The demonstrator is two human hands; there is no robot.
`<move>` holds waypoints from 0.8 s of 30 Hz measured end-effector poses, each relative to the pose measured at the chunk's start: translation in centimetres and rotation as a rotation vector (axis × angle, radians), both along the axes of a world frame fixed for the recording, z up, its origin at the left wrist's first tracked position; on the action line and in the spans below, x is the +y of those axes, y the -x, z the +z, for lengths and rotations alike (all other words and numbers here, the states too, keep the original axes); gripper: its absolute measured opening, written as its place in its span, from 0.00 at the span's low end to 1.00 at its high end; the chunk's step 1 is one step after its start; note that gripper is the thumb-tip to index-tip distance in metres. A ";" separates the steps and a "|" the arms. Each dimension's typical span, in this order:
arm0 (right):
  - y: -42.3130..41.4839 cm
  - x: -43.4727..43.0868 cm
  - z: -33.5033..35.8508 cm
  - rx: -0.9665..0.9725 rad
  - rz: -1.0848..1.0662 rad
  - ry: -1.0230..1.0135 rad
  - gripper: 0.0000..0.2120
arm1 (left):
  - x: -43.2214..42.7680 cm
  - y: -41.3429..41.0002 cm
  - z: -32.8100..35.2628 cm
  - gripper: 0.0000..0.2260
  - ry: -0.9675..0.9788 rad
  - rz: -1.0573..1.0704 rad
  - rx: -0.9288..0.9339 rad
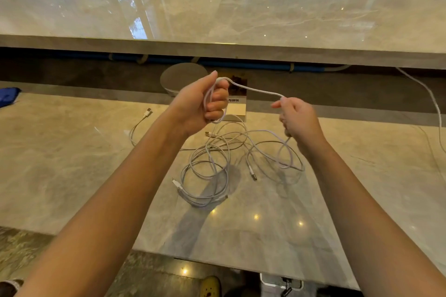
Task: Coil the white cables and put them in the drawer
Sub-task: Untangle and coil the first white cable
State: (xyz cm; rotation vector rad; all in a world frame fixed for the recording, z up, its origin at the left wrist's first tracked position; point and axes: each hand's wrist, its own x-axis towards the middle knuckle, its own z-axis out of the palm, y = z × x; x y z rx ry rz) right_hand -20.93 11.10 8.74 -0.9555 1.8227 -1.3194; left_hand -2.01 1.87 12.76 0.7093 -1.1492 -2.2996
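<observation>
Above a polished beige marble counter (pixel 72 176), a thin white cable (pixel 255 90) is looped in the closed left hand (pixel 205 103) and pinched by the right hand (pixel 296 118). More cables (pixel 210 166) lie tangled below; light and limp, they are probably best gripped near the plugs.

Lower marble counter (pixel 72 176), glossy beige, ceiling-light reflections near the front edge. Lying on it: tangle of white cables (pixel 217 164) in loose overlapping loops at centre, several USB plugs sticking out, one strand running left to a plug (pixel 148 112) lying apart from the pile. At the back of the surface: small upright sign block (pixel 235 106), a grey rounded object (pixel 181 77) just behind it, something blue (pixel 8 97) at the far left edge.
</observation>
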 end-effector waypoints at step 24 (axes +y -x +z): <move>-2.6 2.8 3.4 0.931 0.325 0.229 0.09 | 4.0 2.9 -1.1 0.12 0.831 -0.062 -0.506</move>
